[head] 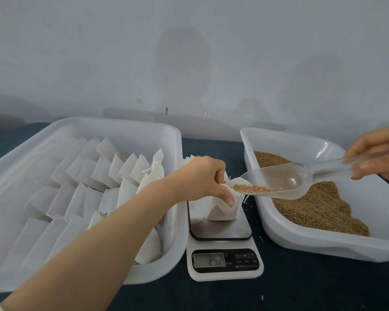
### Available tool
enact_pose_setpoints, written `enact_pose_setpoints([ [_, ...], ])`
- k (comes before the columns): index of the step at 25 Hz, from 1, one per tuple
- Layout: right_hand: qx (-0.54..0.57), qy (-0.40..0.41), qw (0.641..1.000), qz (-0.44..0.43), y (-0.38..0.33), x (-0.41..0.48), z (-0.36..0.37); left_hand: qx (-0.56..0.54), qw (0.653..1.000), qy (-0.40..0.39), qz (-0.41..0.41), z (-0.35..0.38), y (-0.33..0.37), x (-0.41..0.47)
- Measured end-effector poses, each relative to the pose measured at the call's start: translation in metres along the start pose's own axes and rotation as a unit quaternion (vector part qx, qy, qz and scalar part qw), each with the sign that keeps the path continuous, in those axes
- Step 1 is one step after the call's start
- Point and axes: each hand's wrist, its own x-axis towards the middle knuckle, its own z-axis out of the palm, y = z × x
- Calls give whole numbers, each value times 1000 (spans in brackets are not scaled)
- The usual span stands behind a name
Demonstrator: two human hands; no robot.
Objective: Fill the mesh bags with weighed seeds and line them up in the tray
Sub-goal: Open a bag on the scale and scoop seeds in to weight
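Note:
A white mesh bag [222, 211] stands on the steel plate of a kitchen scale [222, 250]. My left hand [206, 178] pinches the bag's rim and holds its mouth open. My right hand [377, 153] grips the handle of a clear plastic scoop [285, 182]. The scoop's lip rests at the bag's mouth, with a small heap of brown seeds [253, 189] on it. Rows of filled white bags [112, 173] lie in the big white tray [126, 126] on the left.
On the right, a white tray [323, 243] holds a bed of brown seeds [317, 207]. A few flat bags [190, 158] lie behind the scale. The table is dark blue, with stray grains near the scale. A pale wall stands close behind.

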Motion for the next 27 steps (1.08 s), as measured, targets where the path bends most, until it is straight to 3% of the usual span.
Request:
enact_pose_setpoints([
  [2, 74, -56, 996, 7, 6, -5, 26, -11, 1000, 4, 1, 0, 0, 0],
  [4, 90, 4, 996, 27, 21, -23, 56, -16, 1000, 7, -6, 0, -1, 0],
  [7, 173, 72, 975, 122, 27, -57, 73, -13, 1000, 17, -22, 1, -2, 0],
  [11, 250, 176, 926, 222, 15, -58, 98, -43, 997, 39, -53, 2, -3, -1],
  [15, 154, 208, 936, 240, -35, -60, 110, -129, 988, 59, -68, -1, 0, -2],
  [18, 80, 162, 942, 284, -54, -47, 121, -206, 972, 80, -74, -1, 3, -5],
  [21, -29, 128, 937, 324, -70, -39, 124, -204, 969, 122, -70, -2, 6, -6],
  [23, -123, 188, 928, 298, -93, -38, 121, -207, 966, 144, -54, -2, 9, -6],
  [24, -107, 236, 935, 244, -111, -36, 119, -203, 966, 151, -47, -2, 10, -6],
  [25, -40, 265, 949, 167, -136, -34, 118, -196, 967, 157, -44, -2, 11, -6],
  [27, 98, 236, 966, 35, -191, -24, 117, -191, 967, 164, -42, -1, 12, -5],
])
